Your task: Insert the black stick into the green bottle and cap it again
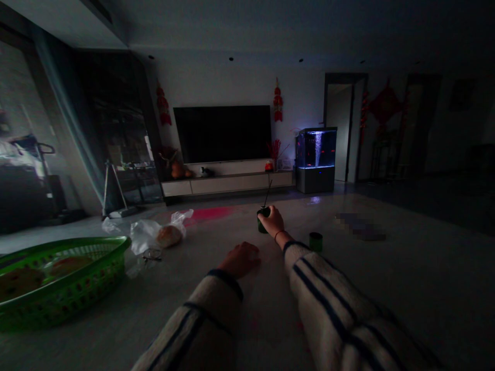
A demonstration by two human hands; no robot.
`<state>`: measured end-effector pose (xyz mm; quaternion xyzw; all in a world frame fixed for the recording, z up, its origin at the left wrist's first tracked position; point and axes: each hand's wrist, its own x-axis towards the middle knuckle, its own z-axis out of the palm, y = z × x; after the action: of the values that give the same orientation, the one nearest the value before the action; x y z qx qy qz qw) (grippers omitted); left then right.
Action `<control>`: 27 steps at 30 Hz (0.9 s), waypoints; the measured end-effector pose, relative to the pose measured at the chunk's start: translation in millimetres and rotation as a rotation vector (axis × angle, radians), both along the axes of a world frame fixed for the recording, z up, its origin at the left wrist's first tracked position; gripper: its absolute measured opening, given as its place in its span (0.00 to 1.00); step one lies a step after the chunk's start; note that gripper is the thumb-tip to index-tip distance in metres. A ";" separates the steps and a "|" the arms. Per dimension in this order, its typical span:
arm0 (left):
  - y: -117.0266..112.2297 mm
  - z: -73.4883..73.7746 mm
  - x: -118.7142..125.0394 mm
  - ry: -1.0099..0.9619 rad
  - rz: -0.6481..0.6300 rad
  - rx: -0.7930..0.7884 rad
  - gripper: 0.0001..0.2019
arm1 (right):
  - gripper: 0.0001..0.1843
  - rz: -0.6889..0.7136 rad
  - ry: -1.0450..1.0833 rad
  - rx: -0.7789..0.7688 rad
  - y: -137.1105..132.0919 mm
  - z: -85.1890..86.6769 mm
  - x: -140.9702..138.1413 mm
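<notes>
Right hand (273, 220), centre: fingers pinching dark green container (262, 226), thin stick (268, 194) projecting upward. Left hand (240, 259) lower; its finger closure cannot be told. Judged step: holding the container; next move calls for keeping it level. Green cylinder (316, 243) stands right; basket (110, 274) crowds worktop (276, 309) at left, more room lower right.
</notes>
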<state>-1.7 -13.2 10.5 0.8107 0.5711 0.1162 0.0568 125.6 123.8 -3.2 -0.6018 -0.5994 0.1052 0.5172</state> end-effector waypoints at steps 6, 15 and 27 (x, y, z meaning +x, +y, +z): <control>0.2 0.1 1.2 0.003 0.013 -0.002 0.16 | 0.20 -0.034 0.129 -0.002 7.3 4.8 -3.1; 3.0 -2.6 0.5 0.013 0.014 0.003 0.16 | 0.15 0.022 0.147 0.006 14.0 4.8 2.1; 2.6 -2.5 -0.1 0.028 0.009 0.003 0.18 | 0.36 0.005 0.089 -0.074 2.6 0.3 1.2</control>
<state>-1.7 -10.6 8.0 0.8098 0.5751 0.1061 0.0471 126.8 126.4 -2.8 -0.6138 -0.5730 0.1555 0.5204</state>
